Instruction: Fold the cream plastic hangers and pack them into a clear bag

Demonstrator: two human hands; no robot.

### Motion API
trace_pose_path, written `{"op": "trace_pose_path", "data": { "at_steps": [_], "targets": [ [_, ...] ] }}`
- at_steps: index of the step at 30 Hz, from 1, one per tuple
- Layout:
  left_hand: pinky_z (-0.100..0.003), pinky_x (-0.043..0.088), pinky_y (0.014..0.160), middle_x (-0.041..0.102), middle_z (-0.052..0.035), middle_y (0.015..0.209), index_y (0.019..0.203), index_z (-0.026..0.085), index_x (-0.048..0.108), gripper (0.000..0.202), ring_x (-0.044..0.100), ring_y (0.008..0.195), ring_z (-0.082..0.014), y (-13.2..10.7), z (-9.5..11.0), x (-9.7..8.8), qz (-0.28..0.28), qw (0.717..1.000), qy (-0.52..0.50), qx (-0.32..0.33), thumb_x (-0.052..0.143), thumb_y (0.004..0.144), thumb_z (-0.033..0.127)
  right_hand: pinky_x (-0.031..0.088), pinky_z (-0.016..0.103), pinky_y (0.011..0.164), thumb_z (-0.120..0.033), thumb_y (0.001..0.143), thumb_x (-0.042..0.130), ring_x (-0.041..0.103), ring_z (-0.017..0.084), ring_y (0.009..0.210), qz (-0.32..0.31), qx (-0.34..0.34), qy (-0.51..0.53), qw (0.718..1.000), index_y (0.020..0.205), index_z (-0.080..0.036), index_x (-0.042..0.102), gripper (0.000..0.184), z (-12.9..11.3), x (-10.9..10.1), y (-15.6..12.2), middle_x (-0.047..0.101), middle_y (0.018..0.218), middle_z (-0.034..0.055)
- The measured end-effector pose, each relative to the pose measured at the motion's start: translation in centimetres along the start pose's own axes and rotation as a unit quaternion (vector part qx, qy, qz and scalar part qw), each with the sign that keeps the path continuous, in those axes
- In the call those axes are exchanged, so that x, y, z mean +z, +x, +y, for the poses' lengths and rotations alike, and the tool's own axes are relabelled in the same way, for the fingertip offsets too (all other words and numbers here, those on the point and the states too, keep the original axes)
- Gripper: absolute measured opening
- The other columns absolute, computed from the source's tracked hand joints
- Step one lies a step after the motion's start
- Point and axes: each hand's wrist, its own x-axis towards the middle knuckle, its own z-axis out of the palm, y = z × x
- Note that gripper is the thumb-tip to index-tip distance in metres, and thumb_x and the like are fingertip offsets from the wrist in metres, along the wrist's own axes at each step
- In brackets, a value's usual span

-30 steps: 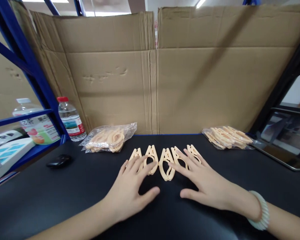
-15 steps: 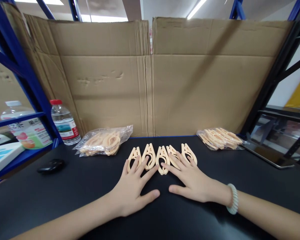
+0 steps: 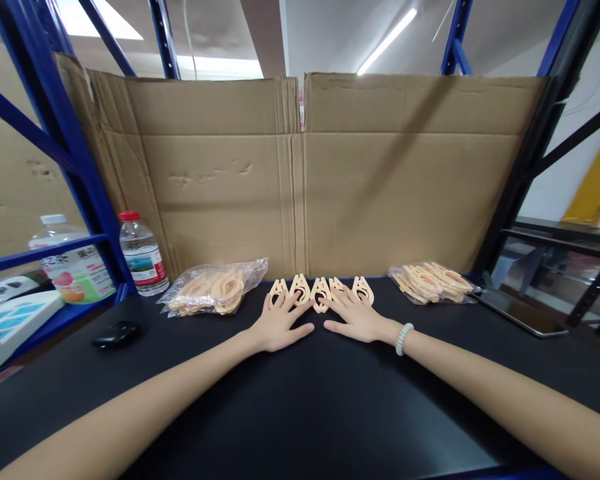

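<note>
Several cream plastic pieces that look like folded travel hangers (image 3: 321, 293) lie in a row across the back of the black table. Each is teardrop-shaped, with two prongs at the far end and a hole in its body. My left hand (image 3: 279, 327) lies palm down, fingers spread, fingertips over the near ends of the left-hand pieces. On the other side, my right hand (image 3: 355, 316) is flat as well, its spread fingers partly covering the right-hand pieces. Neither hand grips anything. A pale coiled band (image 3: 404, 339) circles my right wrist.
Clear bags of similar pieces lie at the left (image 3: 215, 290) and right (image 3: 430, 283). A red-capped water bottle (image 3: 143, 257), a black mouse-like object (image 3: 117, 335) and a larger bottle (image 3: 77, 267) stand left. A dark tablet-like slab (image 3: 523, 312) lies right. Cardboard (image 3: 220, 200) walls the back.
Both hands and the row of pieces have moved farther away, toward the cardboard, with the fingers still spread over them. The camera view has also shifted, showing more of the near table.
</note>
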Motion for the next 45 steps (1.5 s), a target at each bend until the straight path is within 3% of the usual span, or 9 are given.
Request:
{"op": "trace_pose_path", "data": {
  "at_steps": [9, 15, 20, 26, 28, 31, 35, 39, 45],
  "targets": [
    [-0.063, 0.021, 0.108, 0.029, -0.0153, 0.153, 0.144, 0.023, 0.038, 0.054, 0.025, 0.14, -0.0403, 0.4, 0.2, -0.3, 0.068, 0.995, 0.053, 0.049, 0.038, 0.096, 0.047, 0.009, 0.066, 0.109, -0.07, 0.09, 0.028, -0.002, 0.036, 0.144, 0.04, 0.002, -0.017, 0.999, 0.149, -0.034, 0.023, 0.069, 0.6, 0.6, 0.7, 0.008, 0.159, 0.0078],
    [-0.05, 0.019, 0.114, 0.042, -0.0125, 0.147, 0.134, 0.018, 0.049, 0.046, 0.03, 0.139, -0.0307, -2.5, 0.4, -2.6, 0.17, 0.964, 0.157, 0.133, 0.046, 0.089, 0.011, 0.01, 0.06, 0.113, -0.046, 0.095, 0.038, 0.004, 0.032, 0.145, 0.208, -0.049, -0.089, 0.973, 0.144, -0.021, 0.037, 0.055, -0.5, 0.8, -1.7, 0.02, 0.157, 0.013],
    [-0.058, 0.033, 0.103, 0.048, -0.0203, 0.14, 0.133, 0.013, 0.049, 0.047, 0.042, 0.128, -0.0403, -4.6, -2.8, -3.6, 0.307, 0.919, 0.248, 0.015, 0.053, 0.089, 0.027, 0.013, 0.06, 0.113, -0.036, 0.093, 0.046, 0.011, 0.033, 0.144, 0.281, -0.079, -0.102, 0.951, 0.125, -0.016, 0.055, 0.039, -0.8, 0.7, -3.6, 0.036, 0.149, 0.0163],
    [-0.044, 0.052, 0.073, 0.072, -0.0134, 0.093, 0.094, 0.014, 0.066, 0.024, 0.067, 0.086, -0.031, -4.4, -5.8, -3.8, 0.279, 0.938, 0.204, 0.006, 0.042, 0.089, 0.015, 0.02, 0.058, 0.112, -0.027, 0.093, 0.044, 0.018, 0.031, 0.143, 0.295, -0.054, -0.021, 0.954, 0.107, -0.018, 0.06, 0.023, 0.1, 1.1, -3.3, 0.043, 0.143, 0.0132],
    [-0.038, 0.053, 0.07, 0.073, -0.0089, 0.09, 0.092, 0.016, 0.066, 0.026, 0.068, 0.082, -0.0259, -4.7, -4.8, -3.9, 0.294, 0.935, 0.191, 0.055, 0.04, 0.091, 0.012, 0.023, 0.057, 0.111, -0.027, 0.093, 0.045, 0.022, 0.03, 0.142, 0.311, -0.056, 0.019, 0.949, 0.106, -0.019, 0.06, 0.021, 0.4, 1.2, -3.2, 0.045, 0.14, 0.0128],
    [-0.031, 0.055, 0.072, 0.073, -0.0078, 0.096, 0.097, 0.015, 0.063, 0.022, 0.068, 0.086, -0.02, -5.5, -1.5, -4.0, 0.338, 0.9, 0.127, 0.244, 0.043, 0.092, 0.009, 0.03, 0.053, 0.109, -0.028, 0.094, 0.045, 0.034, 0.028, 0.136, 0.351, -0.067, 0.105, 0.928, 0.103, -0.021, 0.061, 0.02, 0.8, 1.1, -3.1, 0.051, 0.132, 0.0118],
    [-0.035, 0.049, 0.097, 0.073, -0.0048, 0.096, 0.092, 0.014, 0.063, 0.021, 0.066, 0.085, -0.0152, -6.6, 3.2, -3.6, 0.28, 0.869, 0.069, 0.402, 0.043, 0.093, 0.007, 0.038, 0.046, 0.104, -0.028, 0.095, 0.042, 0.052, 0.023, 0.118, 0.411, -0.076, 0.218, 0.882, 0.096, -0.021, 0.063, 0.022, 1.2, 0.7, -3.0, 0.059, 0.116, 0.0093],
    [-0.035, 0.048, 0.099, 0.072, -0.0059, 0.095, 0.088, 0.014, 0.063, 0.022, 0.065, 0.087, -0.0157, -7.2, 5.0, -3.0, 0.224, 0.872, 0.021, 0.435, 0.043, 0.094, 0.007, 0.042, 0.042, 0.099, -0.027, 0.095, 0.043, 0.058, 0.022, 0.107, 0.421, -0.066, 0.258, 0.867, 0.094, -0.022, 0.063, 0.021, 1.0, 0.2, -3.3, 0.063, 0.107, 0.0069],
    [-0.028, 0.054, 0.068, 0.071, -0.008, 0.091, 0.091, 0.019, 0.063, 0.026, 0.064, 0.076, -0.0171, -8.1, 5.7, -3.0, 0.168, 0.902, 0.005, 0.398, 0.039, 0.094, 0.01, 0.048, 0.04, 0.087, -0.026, 0.093, 0.044, 0.061, 0.022, 0.097, 0.362, -0.074, 0.141, 0.919, 0.098, -0.022, 0.063, 0.021, 0.2, -1.6, -4.7, 0.067, 0.1, 0.0064]
  ]
}}
